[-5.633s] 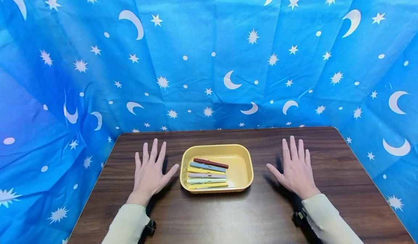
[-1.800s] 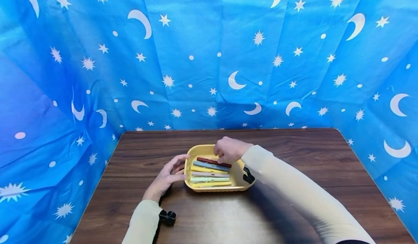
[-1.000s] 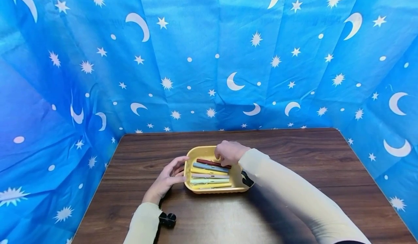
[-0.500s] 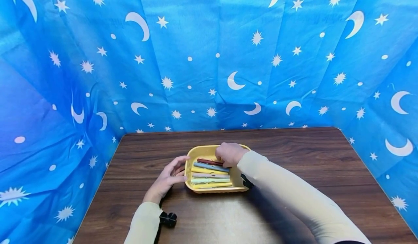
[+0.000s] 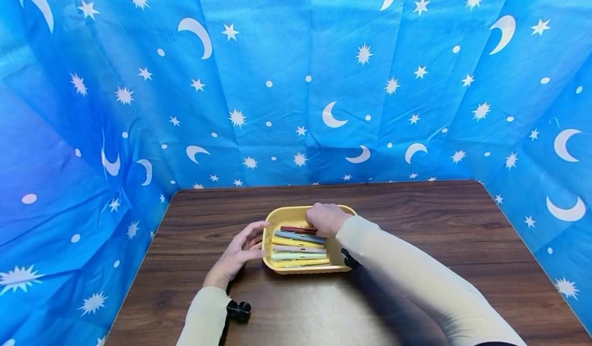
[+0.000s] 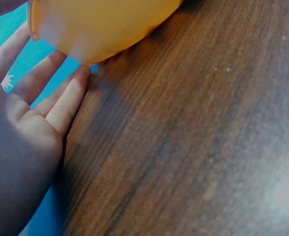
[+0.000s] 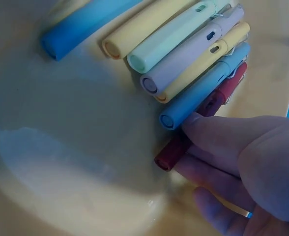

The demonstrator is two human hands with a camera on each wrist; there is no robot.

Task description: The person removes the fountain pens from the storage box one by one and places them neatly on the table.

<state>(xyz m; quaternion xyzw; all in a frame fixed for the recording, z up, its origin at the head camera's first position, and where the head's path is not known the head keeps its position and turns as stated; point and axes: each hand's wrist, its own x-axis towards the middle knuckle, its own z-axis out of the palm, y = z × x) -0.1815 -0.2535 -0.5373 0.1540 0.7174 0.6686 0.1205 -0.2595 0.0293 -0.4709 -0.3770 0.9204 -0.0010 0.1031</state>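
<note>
A yellow tray (image 5: pixel 314 270) holds several capped pens lying side by side. My right hand (image 5: pixel 326 218) reaches into it from the right. In the right wrist view, thumb and fingers pinch the dark red pen (image 7: pixel 170 155), the rearmost of the row, which still lies low in the tray. Against it lies a grey-blue pen (image 7: pixel 176 110), touched or nearly touched by the thumb tip. My left hand (image 5: pixel 231 257) rests against the tray's left end, thumb and forefinger at the rim. In the left wrist view its fairly straight fingers touch the tray's outer wall (image 6: pixel 105 29).
Yellow, lilac (image 7: pixel 154 81), mint (image 7: pixel 143 58) and bright blue (image 7: pixel 80 27) pens lie along the row. The brown wooden table (image 5: pixel 287 315) surrounds the tray. A blue cloth (image 5: pixel 277 99) with moons and stars hangs behind and at both sides.
Both hands lay spread flat on the table beside the tray at first. The left came to the tray's left end, the right inside to the dark red pen. Lately only slight finger motion shows.
</note>
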